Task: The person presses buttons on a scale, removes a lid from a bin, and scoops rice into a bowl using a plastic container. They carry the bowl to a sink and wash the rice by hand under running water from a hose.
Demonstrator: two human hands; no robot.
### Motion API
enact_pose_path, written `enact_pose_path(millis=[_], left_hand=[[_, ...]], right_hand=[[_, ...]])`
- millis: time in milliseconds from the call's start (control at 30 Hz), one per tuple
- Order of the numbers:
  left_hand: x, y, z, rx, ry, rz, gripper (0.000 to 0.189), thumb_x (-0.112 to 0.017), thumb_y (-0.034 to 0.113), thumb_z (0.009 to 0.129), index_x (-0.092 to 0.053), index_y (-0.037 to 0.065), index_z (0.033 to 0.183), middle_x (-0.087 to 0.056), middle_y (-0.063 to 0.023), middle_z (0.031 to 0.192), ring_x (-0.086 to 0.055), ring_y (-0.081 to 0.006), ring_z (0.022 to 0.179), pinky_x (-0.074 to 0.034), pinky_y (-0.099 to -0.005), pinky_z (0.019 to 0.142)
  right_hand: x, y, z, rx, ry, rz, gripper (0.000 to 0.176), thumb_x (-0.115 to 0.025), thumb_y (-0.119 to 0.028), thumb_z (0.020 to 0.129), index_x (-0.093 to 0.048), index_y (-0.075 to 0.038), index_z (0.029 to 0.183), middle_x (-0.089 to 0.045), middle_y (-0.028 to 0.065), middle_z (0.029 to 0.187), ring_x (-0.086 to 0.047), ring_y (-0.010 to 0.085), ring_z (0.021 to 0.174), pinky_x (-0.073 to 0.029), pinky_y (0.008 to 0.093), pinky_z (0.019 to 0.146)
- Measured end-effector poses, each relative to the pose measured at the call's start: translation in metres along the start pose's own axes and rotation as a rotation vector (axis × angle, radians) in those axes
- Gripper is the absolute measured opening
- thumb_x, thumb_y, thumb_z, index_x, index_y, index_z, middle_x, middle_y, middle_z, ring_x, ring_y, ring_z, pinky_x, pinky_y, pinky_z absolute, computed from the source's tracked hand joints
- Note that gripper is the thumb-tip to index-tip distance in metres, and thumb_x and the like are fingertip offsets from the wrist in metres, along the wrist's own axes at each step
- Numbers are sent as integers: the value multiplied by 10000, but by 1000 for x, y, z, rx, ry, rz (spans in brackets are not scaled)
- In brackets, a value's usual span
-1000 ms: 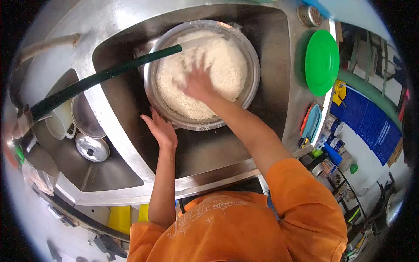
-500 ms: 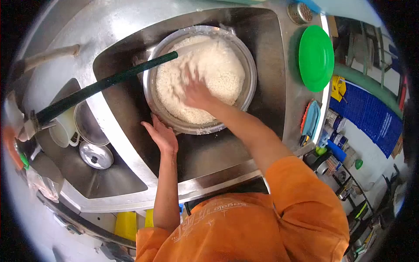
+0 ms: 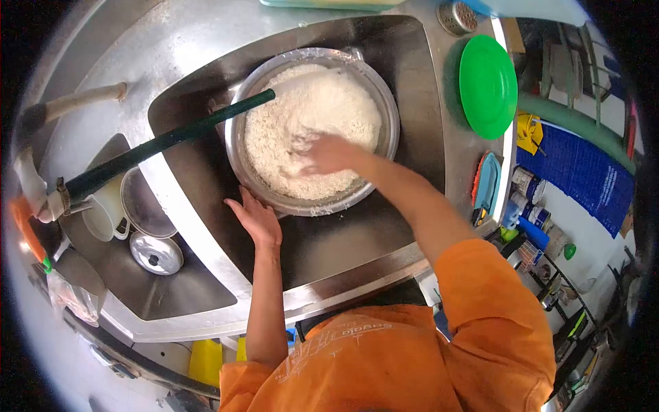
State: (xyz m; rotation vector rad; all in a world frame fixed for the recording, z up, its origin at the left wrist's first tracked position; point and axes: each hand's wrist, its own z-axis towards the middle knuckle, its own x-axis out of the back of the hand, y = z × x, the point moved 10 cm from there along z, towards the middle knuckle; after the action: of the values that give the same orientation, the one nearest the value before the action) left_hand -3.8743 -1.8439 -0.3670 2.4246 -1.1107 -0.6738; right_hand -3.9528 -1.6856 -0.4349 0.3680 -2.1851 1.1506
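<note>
A wide metal basin [image 3: 390, 137] stands in the sink, holding a heap of white rice [image 3: 343, 103]. My right hand [image 3: 329, 154] is in the rice at the middle of the basin, its fingers smeared by motion and partly sunk in the grains. Against the basin's near left rim rests my left hand [image 3: 259, 221], fingers stretched out and thumb spread away. A dark green hose [image 3: 171, 130] reaches over the basin from the left, and a pale stream seems to run from its end onto the rice.
The left sink bowl [image 3: 185, 292] holds a metal lid [image 3: 156, 253], a white container [image 3: 103, 216] and a round pan or strainer [image 3: 147, 202]. On the right ledge lie a green plate [image 3: 488, 87], a perforated metal cup [image 3: 458, 17] and a blue brush [image 3: 487, 182].
My right hand has swept through the rice towards the right and nearer to me. My left hand stays at the rim. The whole view has shifted slightly.
</note>
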Motion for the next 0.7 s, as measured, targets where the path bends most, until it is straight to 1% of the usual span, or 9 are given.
enact_pose_path(millis=[67, 133, 167, 267, 367, 467, 533, 600, 700], left_hand=[[-6, 5, -1, -11, -11, -9, 1036, -126, 806, 903, 42, 30, 1568, 86, -127, 1656, 110, -280, 1519, 155, -494, 1167], [-5, 4, -5, -9, -16, -13, 1033, -128, 804, 905, 38, 31, 1569, 85, -128, 1656, 110, -277, 1519, 153, -488, 1170], [-3, 3, -3, -23, -6, -27, 1035, -129, 806, 903, 34, 31, 1569, 84, -128, 1656, 113, -277, 1519, 153, -490, 1170], [0, 1, -2, -21, -6, -29, 1036, -128, 808, 901, 28, 34, 1571, 84, -127, 1656, 121, -276, 1518, 153, -495, 1169], [4, 1, 0, 3, -12, -25, 1033, -122, 809, 900, 26, 39, 1572, 86, -128, 1655, 130, -276, 1516, 152, -500, 1170], [4, 2, -6, 28, -23, -26, 1036, -118, 814, 896, 25, 43, 1573, 89, -136, 1653, 137, -282, 1515, 147, -505, 1171], [0, 5, -3, 22, -45, -29, 1040, -119, 818, 892, 24, 45, 1573, 92, -142, 1652, 138, -287, 1514, 143, -508, 1172], [0, 3, -4, 15, -44, -13, 1060, -122, 831, 881, 26, 41, 1572, 98, -155, 1649, 140, -299, 1513, 134, -510, 1175], [-2, 4, -5, -5, -80, 14, 1069, -126, 836, 877, 29, 38, 1571, 104, -158, 1647, 141, -303, 1512, 136, -509, 1175]], right_hand=[[41, 3, -14, -74, 25, 190, 730, -396, -634, 956, -541, -56, 1378, -498, 259, 1416, -486, 299, 1337, -292, 536, 1139], [28, 50, -29, -746, -220, 82, 684, -414, -631, 951, -644, -44, 1217, -659, 224, 1192, -627, 342, 1131, -363, 530, 1064], [25, 44, -21, -734, -96, -17, 621, -433, -587, 951, -676, -39, 1111, -714, 191, 1024, -668, 374, 993, -389, 539, 1022], [19, 2, -12, -181, -32, -85, 472, -474, -441, 928, -688, -71, 1128, -714, 181, 1062, -661, 366, 1036, -378, 563, 1021], [34, 56, -16, -541, -192, 120, 438, -474, -405, 928, -705, -80, 1109, -721, 172, 1051, -662, 358, 1047, -422, 579, 965], [-19, 82, 17, -750, -64, 52, 458, -490, -417, 916, -705, -61, 1107, -726, 175, 1030, -661, 352, 1072, -468, 571, 923], [-21, 60, 21, -604, -207, -87, 491, -518, -457, 902, -716, -42, 1072, -713, 187, 1074, -655, 354, 1084, -492, 542, 910], [-19, 48, 2, -391, -292, 348, 477, -546, -455, 882, -735, -31, 992, -697, 201, 1115, -655, 356, 1072, -503, 517, 887], [10, 63, -1, -456, -21, 105, 412, -566, -395, 862, -746, -33, 946, -688, 209, 1125, -667, 357, 1011, -518, 492, 853]])
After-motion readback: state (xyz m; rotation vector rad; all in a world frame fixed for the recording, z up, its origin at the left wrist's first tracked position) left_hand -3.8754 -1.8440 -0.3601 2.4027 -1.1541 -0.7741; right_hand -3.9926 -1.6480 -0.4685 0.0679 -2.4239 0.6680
